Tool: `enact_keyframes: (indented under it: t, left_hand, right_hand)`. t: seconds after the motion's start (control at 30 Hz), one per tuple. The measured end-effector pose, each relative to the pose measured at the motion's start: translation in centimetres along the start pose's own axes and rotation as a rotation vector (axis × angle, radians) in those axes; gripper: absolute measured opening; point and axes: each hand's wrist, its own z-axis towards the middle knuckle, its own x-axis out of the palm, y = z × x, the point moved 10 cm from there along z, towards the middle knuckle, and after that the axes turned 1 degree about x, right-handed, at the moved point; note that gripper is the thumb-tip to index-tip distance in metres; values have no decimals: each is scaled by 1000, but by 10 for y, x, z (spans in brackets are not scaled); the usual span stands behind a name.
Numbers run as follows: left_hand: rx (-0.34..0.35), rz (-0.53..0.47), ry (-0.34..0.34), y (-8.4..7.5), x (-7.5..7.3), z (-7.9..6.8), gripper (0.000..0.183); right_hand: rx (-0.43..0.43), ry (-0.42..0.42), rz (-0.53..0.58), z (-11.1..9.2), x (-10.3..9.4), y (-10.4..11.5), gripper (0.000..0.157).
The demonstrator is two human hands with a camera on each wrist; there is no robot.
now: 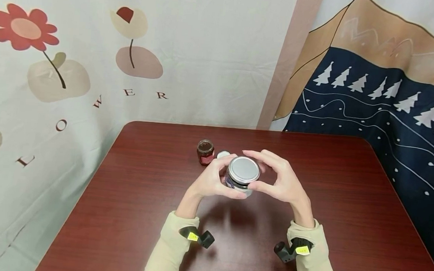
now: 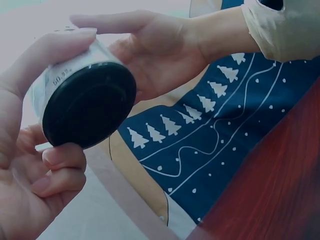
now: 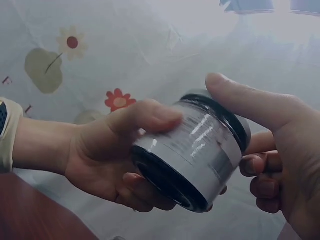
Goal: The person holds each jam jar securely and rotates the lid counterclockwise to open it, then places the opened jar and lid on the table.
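A glass jar [image 3: 192, 150] with a white label, dark contents and a silver lid [image 1: 243, 169] is held up above the table. My left hand [image 1: 214, 178] grips the jar's body, with the thumb along the near side. My right hand [image 1: 280, 180] holds the lid's edge, its thumb at the near right and its fingers reaching round the far side. In the left wrist view the jar's dark base [image 2: 90, 105] faces the camera, and the jar is tilted there. The lid sits on the jar.
Behind my left hand, a smaller jar [image 1: 205, 152] with dark red contents stands uncovered on the brown table [image 1: 139, 214]. Beside it lies a small white round thing [image 1: 223, 154], partly hidden by my left hand. Printed cloths [image 1: 216, 34] hang behind the table.
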Motion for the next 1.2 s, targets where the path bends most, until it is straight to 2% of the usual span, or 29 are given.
enact_keyframes:
  t: [0.13, 0.4, 0.53, 0.67, 0.83, 1.2]
  left_hand:
    - [14, 107, -87, -1, -6, 1, 61]
    - [-38, 308, -291, 2, -20, -1, 56]
    - [-43, 391, -354, 3, -23, -2, 60]
    - [-47, 461, -376, 3, -22, -3, 66]
    - [-59, 529, -370, 4, -21, -2, 67]
    - [-88, 605, -357, 7, -23, -1, 66]
  right_hand:
    - [23, -48, -53, 1, -4, -2, 59]
    - [54, -157, -156, 2, -9, -8, 65]
    - [83, -199, -200, 3, -11, -11, 63]
    - [107, -213, -228, 3, -11, -14, 59]
    - [119, -218, -244, 3, -10, -17, 58]
    - [130, -212, -297, 2, -9, -18, 59]
